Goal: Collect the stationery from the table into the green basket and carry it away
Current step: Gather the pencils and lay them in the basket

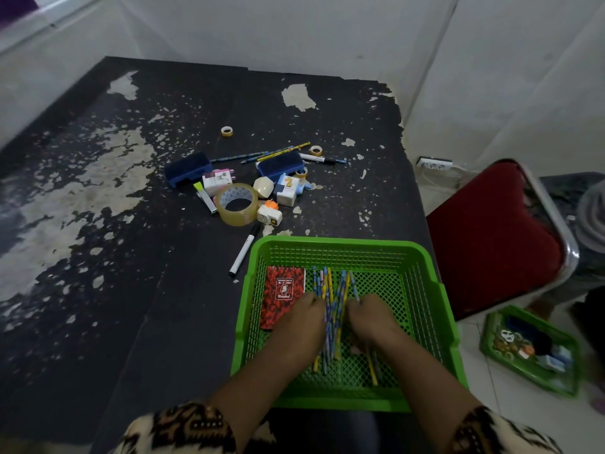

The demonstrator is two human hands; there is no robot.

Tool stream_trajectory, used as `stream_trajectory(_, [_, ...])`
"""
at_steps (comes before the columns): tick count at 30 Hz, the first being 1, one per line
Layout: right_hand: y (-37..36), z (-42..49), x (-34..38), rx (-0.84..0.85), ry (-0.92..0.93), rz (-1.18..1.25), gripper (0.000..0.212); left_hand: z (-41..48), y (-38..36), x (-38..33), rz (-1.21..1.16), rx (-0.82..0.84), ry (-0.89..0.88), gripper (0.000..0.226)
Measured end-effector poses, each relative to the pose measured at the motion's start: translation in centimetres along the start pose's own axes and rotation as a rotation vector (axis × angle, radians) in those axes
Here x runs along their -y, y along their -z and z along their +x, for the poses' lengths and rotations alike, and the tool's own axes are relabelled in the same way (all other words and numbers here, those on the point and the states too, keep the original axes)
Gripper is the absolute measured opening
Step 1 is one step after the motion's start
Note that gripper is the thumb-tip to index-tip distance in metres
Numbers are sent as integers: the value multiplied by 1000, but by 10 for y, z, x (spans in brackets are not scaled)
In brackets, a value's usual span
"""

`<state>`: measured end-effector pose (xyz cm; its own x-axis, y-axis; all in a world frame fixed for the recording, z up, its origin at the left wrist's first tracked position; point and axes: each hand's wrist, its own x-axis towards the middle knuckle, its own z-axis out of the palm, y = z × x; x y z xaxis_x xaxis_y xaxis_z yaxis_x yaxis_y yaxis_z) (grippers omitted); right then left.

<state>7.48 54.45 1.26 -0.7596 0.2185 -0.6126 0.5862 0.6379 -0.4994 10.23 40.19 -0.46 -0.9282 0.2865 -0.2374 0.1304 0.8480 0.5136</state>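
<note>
The green basket (435,299) stands at the table's near right edge. Inside it lie a red notebook (282,291) and a bunch of patterned pencils (334,290). My left hand (299,326) and my right hand (373,321) are both down in the basket, one on each side of the pencil bunch, fingers against it. Beyond the basket lie a white marker (243,251), a big roll of clear tape (236,204), two blue erasers (187,169) (280,165), small white boxes (287,190), more pencils (278,153), small tape rolls (226,131) and another marker (319,158).
The worn black table (114,208) stands in a white corner. A red chair (491,237) sits at the right, with a second green tray (530,348) of small items on the floor beside it. A wall socket (435,164) lies behind the table.
</note>
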Motion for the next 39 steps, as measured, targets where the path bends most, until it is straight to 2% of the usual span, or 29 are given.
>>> stream_trajectory(3, [0,9,-3,-118,19,-84,31,-1,2,-4,223,84,-104,57])
stream_trajectory(5, [-5,11,-8,-131,25,-110,22,-3,2,-5,392,177,-136,75])
stream_trajectory(7, [-7,7,-10,-160,45,-116,16,-6,-2,-4,463,201,-128,80])
stream_trajectory(11, [-7,8,-20,-230,86,-67,19,-8,-6,-1,514,136,-167,80])
stream_trajectory(14, [-7,12,-24,-259,93,31,24,-7,-7,-1,492,114,-90,76])
stream_trajectory(19, [-8,12,-21,-226,218,43,22,-4,5,-16,568,58,-35,48])
stream_trajectory(24, [-13,13,-29,-215,227,4,21,10,13,-12,382,103,99,38])
stream_trajectory(27, [-14,14,-28,-212,257,-21,21,15,14,-10,262,48,139,42])
stream_trajectory(30, [-16,10,-26,-243,361,-61,32,14,13,-7,243,-44,55,31])
stream_trajectory(32, [-18,8,-26,-226,435,-126,40,10,8,-3,359,-46,-67,35])
stream_trajectory(35, [-23,7,-28,-171,508,-198,39,1,3,3,498,55,-122,57])
stream_trajectory(39, [-25,5,-29,-188,549,-177,41,-3,6,6,434,15,-99,59])
